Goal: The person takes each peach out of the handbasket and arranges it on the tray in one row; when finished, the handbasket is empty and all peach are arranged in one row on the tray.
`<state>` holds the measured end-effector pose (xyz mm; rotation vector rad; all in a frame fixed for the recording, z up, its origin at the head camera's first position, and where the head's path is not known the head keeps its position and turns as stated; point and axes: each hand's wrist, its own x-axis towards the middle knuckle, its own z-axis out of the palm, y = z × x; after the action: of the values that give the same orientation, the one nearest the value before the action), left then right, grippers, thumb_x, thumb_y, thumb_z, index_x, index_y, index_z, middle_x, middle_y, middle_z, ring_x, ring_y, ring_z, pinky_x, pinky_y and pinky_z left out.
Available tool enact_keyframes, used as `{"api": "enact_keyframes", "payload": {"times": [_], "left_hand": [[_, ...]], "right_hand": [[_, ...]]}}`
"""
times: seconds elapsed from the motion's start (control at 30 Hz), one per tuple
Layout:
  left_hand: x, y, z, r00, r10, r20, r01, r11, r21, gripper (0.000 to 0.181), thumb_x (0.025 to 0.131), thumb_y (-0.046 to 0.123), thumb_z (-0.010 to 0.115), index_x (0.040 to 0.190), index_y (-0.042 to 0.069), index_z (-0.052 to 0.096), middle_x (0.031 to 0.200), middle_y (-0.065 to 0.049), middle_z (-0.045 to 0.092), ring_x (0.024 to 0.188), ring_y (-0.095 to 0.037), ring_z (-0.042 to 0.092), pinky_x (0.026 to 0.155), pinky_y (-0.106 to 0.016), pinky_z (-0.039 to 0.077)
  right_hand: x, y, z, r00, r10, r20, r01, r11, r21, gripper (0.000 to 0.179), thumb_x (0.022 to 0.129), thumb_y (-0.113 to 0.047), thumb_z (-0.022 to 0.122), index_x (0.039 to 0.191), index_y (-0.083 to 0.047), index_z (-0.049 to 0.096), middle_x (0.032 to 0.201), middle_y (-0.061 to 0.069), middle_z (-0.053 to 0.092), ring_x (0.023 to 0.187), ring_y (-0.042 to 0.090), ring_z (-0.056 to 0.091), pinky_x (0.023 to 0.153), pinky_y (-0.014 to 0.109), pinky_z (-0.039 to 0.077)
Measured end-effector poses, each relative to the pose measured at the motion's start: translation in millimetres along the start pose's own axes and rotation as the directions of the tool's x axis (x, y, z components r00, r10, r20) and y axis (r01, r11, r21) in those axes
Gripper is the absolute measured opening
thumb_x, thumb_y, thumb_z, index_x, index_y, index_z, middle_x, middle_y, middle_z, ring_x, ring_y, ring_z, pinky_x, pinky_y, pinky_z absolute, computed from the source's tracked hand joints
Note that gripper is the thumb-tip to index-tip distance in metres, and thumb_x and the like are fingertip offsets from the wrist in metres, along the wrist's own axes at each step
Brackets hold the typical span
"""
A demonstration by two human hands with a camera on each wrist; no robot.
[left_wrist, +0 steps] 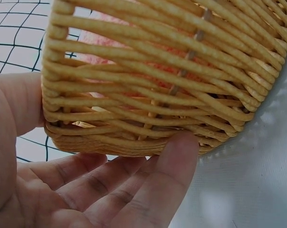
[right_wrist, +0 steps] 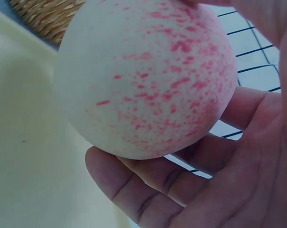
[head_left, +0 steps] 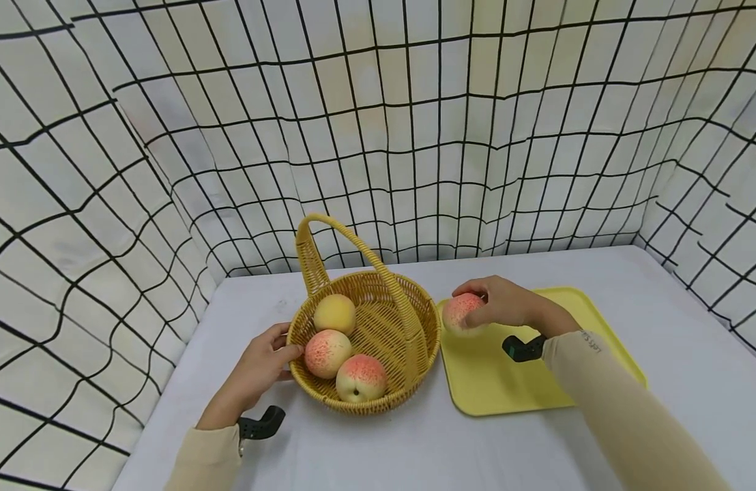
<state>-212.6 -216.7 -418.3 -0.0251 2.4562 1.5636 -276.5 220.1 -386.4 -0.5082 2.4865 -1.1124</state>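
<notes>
My right hand (head_left: 507, 302) grips a peach (head_left: 460, 312) over the left end of the yellow tray. In the right wrist view, the pink-speckled peach (right_wrist: 153, 80) has fingers curled beneath it and the thumb at its top. A yellow wicker basket (head_left: 424, 300) with a tall arched handle stands left of the tray. My left hand (head_left: 261, 365) holds the basket's left side, the thumb at the rim and the fingers along the outer wall. Inside the basket lie a yellow peach (head_left: 334, 314) and two pink-and-cream peaches, one (head_left: 327, 354) near the thumb, the other (head_left: 361, 379) at the front.
The yellow tray (head_left: 507, 389) lies on the white-covered table (head_left: 390, 450), close to the basket's right side. Behind and on both sides rise white walls with a black grid (head_left: 415, 136). The basket's handle (head_left: 366, 249) arches over its opening.
</notes>
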Motion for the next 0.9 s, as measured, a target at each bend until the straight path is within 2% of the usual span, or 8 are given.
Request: {"api": "enact_keyframes", "payload": {"times": [0.3, 0.9], "left_hand": [[-0.6, -1.1, -2.1, 1.0, 0.014, 0.019, -0.014, 1.0, 0.008, 0.057, 0.106, 0.014, 0.054, 0.157, -0.001, 0.035, 0.152, -0.03, 0.049, 0.119, -0.034, 0.066, 0.083, -0.041, 0.063], [0.0, -3.4, -3.4, 0.999, 0.027, 0.025, -0.027, 1.0, -0.011, 0.057, 0.106, 0.013, 0.054, 0.157, -0.001, 0.035, 0.151, -0.03, 0.05, 0.117, -0.032, 0.067, 0.082, -0.039, 0.063]], "right_hand": [[8.6, 14.8, 15.9, 1.0, 0.011, 0.012, -0.011, 1.0, -0.012, 0.062, 0.081, -0.03, 0.081, 0.138, -0.012, 0.065, 0.125, 0.007, 0.067, 0.106, 0.022, 0.061, 0.086, 0.035, 0.054], [10.2, 20.7, 25.3, 0.999, 0.018, 0.031, -0.018, 1.0, -0.017, 0.06, 0.083, -0.03, 0.079, 0.137, -0.01, 0.065, 0.122, 0.006, 0.067, 0.106, 0.021, 0.061, 0.088, 0.034, 0.055]]}}
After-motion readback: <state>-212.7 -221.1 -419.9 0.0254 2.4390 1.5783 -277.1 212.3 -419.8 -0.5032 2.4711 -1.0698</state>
